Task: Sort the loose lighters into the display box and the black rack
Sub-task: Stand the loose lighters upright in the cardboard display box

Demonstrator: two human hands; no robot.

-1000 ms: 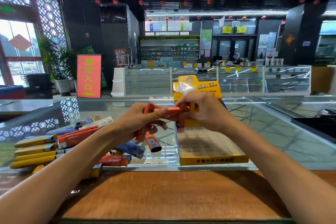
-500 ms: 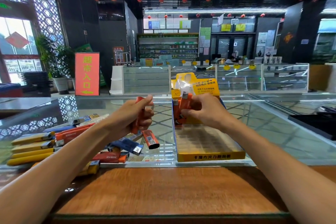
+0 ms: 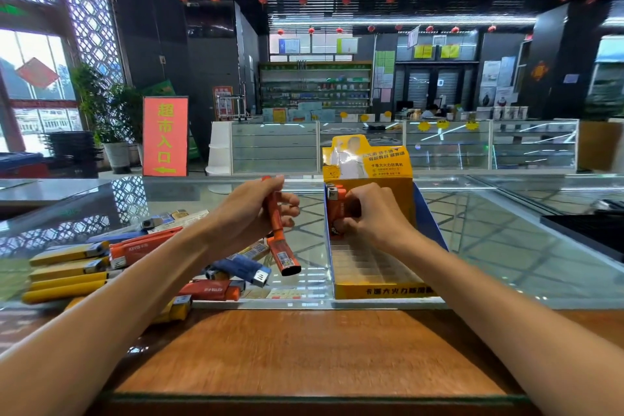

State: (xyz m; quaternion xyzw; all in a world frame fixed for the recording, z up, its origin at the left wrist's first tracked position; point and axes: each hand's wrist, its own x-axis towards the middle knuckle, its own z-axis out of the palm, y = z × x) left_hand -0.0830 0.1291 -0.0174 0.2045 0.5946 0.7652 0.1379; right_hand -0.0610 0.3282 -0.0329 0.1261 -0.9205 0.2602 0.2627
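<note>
Right grip [image 3: 374, 217] pinches orange lighter [image 3: 338, 209] | inside display box [image 3: 381, 291] (rear-left corner)

Orange lighter [image 3: 338, 209] upright in yellow display box's [image 3: 381, 291] back-left corner; loose lighters [image 3: 101, 263] heaped at left.

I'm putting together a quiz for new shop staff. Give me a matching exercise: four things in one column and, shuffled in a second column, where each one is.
Things:
1. left hand
2. right hand
3. blue lighter
4. yellow lighters

Places:
A. stacked at the far left of the glass counter
B. at the back of the display box, gripping an orange lighter
C. lying flat on the glass below the left hand
D. raised above the glass, holding orange lighters

Pairs: 1-D, 2-B, 3-C, 4-A
</note>
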